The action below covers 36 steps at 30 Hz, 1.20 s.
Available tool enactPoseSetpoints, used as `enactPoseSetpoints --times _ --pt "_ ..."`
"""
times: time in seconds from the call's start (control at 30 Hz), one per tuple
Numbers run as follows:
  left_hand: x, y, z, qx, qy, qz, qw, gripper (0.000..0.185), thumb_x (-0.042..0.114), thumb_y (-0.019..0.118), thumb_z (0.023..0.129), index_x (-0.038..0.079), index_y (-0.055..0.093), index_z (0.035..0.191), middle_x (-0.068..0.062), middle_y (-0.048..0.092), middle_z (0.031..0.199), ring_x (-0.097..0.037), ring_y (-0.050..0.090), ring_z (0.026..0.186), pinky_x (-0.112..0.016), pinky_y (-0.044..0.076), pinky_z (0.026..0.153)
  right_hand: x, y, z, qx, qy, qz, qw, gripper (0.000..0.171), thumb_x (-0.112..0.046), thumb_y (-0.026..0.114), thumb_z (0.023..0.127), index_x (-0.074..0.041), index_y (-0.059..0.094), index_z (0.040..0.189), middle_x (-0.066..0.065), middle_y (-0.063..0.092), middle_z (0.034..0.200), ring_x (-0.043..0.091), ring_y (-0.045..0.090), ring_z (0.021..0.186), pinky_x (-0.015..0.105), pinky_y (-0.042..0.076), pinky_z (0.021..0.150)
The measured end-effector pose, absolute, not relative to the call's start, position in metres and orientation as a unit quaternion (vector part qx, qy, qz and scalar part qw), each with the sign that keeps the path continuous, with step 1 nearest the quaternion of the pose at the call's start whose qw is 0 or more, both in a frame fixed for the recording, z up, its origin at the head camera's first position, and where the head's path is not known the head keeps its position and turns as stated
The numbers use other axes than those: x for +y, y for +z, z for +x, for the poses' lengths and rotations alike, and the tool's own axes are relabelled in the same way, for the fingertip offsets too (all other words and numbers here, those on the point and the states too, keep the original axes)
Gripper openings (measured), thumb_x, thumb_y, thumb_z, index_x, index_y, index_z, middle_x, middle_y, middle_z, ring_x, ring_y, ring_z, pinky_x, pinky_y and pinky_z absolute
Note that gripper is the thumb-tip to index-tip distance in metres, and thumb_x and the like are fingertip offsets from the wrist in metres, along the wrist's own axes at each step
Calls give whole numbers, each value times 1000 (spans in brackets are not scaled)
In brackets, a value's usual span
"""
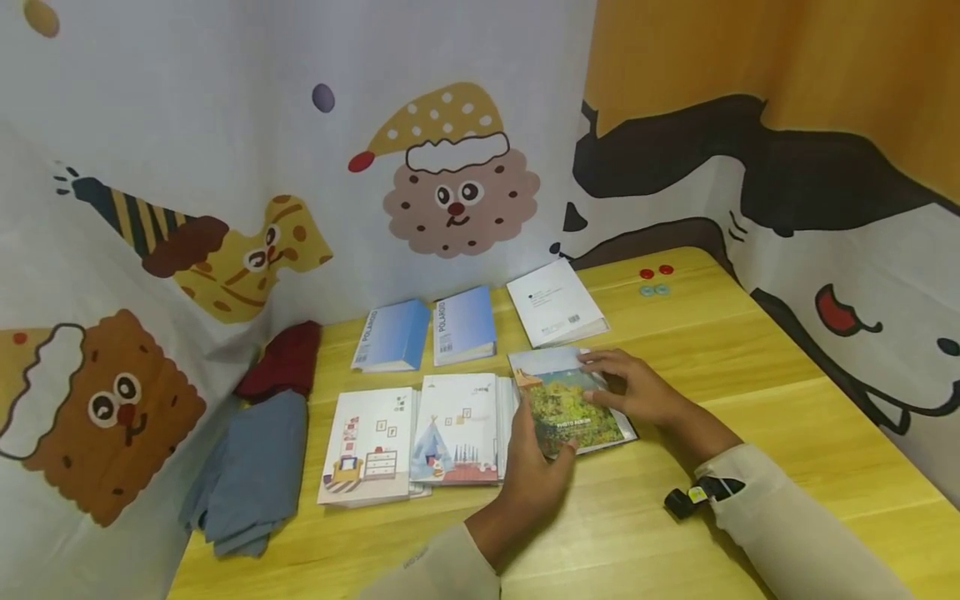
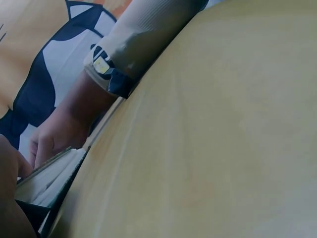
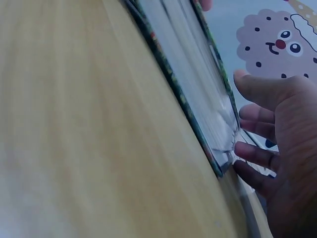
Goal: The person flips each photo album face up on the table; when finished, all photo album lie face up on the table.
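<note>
A photo album (image 1: 573, 400) with a landscape cover lies on the yellow wooden table, its white page edges visible in the right wrist view. My left hand (image 1: 532, 471) holds the album at its left side, thumb on the near edge. Over the cover's right part my right hand (image 1: 637, 387) rests, fingers spread and loosely bent, fingertips touching the album. Left of it lie two white albums with room drawings, one with a tent (image 1: 453, 433) and one with a dresser (image 1: 367, 446). The left hand's fingers are partly hidden in the left wrist view.
Behind lie two blue albums, one left (image 1: 390, 333) and one right (image 1: 465, 325), and a white album (image 1: 557, 302). Folded blue-grey cloth (image 1: 258, 475) and dark red cloth (image 1: 285, 362) are at the left edge. Red buttons (image 1: 656, 272) and pale green buttons (image 1: 654, 290) sit far right. A patterned curtain (image 1: 262, 108) hangs behind.
</note>
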<state>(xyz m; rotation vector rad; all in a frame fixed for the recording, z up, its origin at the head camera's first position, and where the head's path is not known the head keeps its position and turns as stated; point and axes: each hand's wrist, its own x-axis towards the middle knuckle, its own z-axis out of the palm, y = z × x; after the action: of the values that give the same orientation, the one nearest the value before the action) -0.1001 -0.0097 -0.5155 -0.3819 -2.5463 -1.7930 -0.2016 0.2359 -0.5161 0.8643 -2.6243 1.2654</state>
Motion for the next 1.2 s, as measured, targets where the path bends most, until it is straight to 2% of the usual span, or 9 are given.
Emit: enactPoseSetpoints --times 0.1,0.2,0.37,0.57,0.8,0.9,1.03,1.13,1.2 --pt "-10 -518 -97 -822 -555 -129 -6 100 28 70 104 5 5 176 -18 14 183 -35 18 169 -61 25 135 238 -517 -200 -868 400 287 65 44 -13 83 98 -1 73 139 19 65 154 44 58 145 45 51 120" --pt "-9 -518 -96 -830 -543 -125 -5 94 29 70 105 4 13 175 -22 21 180 -40 27 166 -63 31 133 239 -519 -200 -870 392 289 79 42 -14 83 98 -1 74 137 18 67 150 44 60 142 60 53 113" --pt "-9 -517 -94 -837 -533 -127 -3 86 26 70 104 6 23 173 -24 23 178 -43 29 164 -66 34 130 241 -522 -200 -874 385 284 84 46 -15 84 97 0 72 139 20 65 151 47 59 143 66 51 114" --pt "-11 -514 -93 -834 -531 -146 -16 83 22 67 107 15 19 175 -22 11 182 -45 22 167 -68 33 129 242 -524 -200 -890 372 255 69 61 -19 85 97 1 63 150 23 53 163 50 49 150 72 44 118" --pt "-10 -511 -94 -849 -498 -173 19 82 16 67 105 6 21 173 -30 -2 181 -51 16 167 -71 37 125 242 -521 -200 -898 364 244 47 61 -25 84 99 0 63 151 21 50 167 50 47 153 72 42 121" --pt "-10 -512 -94 -860 -474 -187 38 84 17 68 104 4 22 172 -31 -3 181 -52 15 167 -71 39 124 242 -520 -200 -900 361 242 45 62 -27 84 99 0 63 151 22 50 167 50 47 153 72 41 121" --pt "-11 -507 -95 -875 -438 -197 52 84 20 70 103 4 24 172 -27 -3 182 -48 15 168 -66 42 125 242 -519 -199 -899 363 242 44 64 -27 84 99 0 62 152 21 51 167 50 47 153 72 41 122" --pt "-18 -496 -98 -882 -428 -194 50 81 22 69 106 13 26 174 -15 -9 185 -42 12 170 -63 43 125 241 -519 -199 -894 368 250 46 64 -26 84 99 0 61 153 22 50 167 50 47 153 72 41 122" --pt "-26 -487 -104 -884 -419 -195 72 77 22 70 106 14 31 172 -13 -6 185 -44 15 169 -63 46 123 241 -519 -199 -891 373 255 47 63 -25 83 99 1 61 152 22 50 167 51 47 153 72 41 122"
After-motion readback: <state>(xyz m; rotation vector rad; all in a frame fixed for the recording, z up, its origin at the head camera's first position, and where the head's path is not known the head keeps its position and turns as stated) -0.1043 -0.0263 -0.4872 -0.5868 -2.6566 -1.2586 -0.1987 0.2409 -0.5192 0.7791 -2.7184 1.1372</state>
